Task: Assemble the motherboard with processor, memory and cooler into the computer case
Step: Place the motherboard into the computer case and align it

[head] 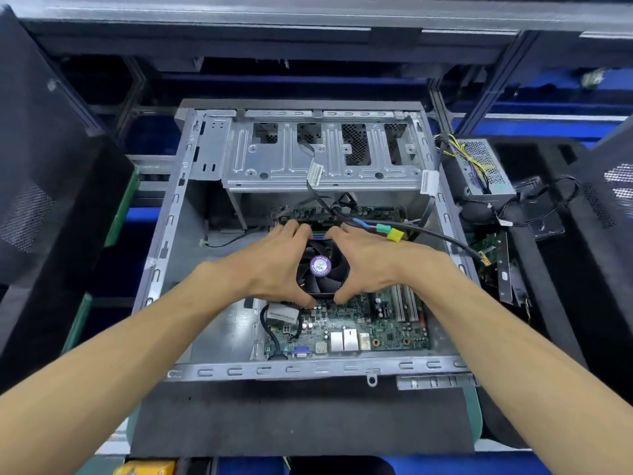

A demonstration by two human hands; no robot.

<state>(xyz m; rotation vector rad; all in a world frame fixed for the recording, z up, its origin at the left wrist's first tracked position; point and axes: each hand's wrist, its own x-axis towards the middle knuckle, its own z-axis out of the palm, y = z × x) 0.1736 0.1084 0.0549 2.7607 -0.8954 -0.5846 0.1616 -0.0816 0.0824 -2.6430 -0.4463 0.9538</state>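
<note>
An open grey computer case [171, 214] lies on its side on the bench. Inside it sits the green motherboard [387, 329], rear ports toward me. A black cooler fan [322, 269] with a purple round label stands on the board. My left hand [274, 262] grips the cooler's left side, thumb at its near edge, fingers curled over the far edge. My right hand [370, 258] grips the right side the same way. Memory sticks show as a green and blue strip [318, 233] between my fingertips.
A drive cage [322, 159] spans the case's far end. A cable bundle with green and yellow connectors [388, 231] crosses behind my right hand. A power supply [479, 166] with loose wires and an expansion card [493, 255] lie right of the case. Black mesh panels stand at both sides.
</note>
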